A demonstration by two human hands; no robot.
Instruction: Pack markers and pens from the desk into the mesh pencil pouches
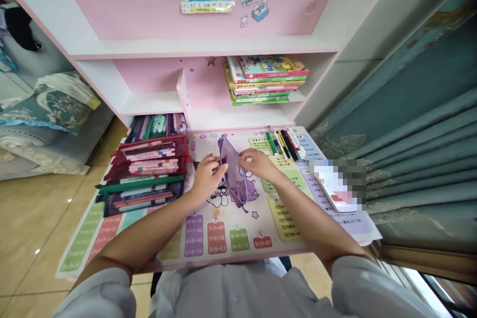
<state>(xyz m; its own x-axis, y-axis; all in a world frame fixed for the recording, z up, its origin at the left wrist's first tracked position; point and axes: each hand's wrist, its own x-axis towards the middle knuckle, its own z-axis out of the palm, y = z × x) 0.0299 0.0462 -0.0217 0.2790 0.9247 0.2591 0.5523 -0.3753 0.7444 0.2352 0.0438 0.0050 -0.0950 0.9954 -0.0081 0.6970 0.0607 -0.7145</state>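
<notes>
A translucent purple mesh pouch (232, 171) stands tilted on the printed multiplication desk mat (223, 241), its lower end hanging towards the mat. My left hand (207, 179) grips the pouch's left side. My right hand (257, 164) pinches its upper right edge, so the pouch's top is held between both hands. Its contents, if any, cannot be made out. To the left of my left hand lie a red mesh pouch of pens (147, 159) and a dark pouch of pens (141, 198).
Loose pens and markers (286, 144) lie beyond my right hand, and a blurred phone (335, 186) rests on the mat's right side. A pink-and-white desk hutch (197, 15) holds books (266, 79) and stored pens (151, 126). A teal curtain (421, 134) hangs at right.
</notes>
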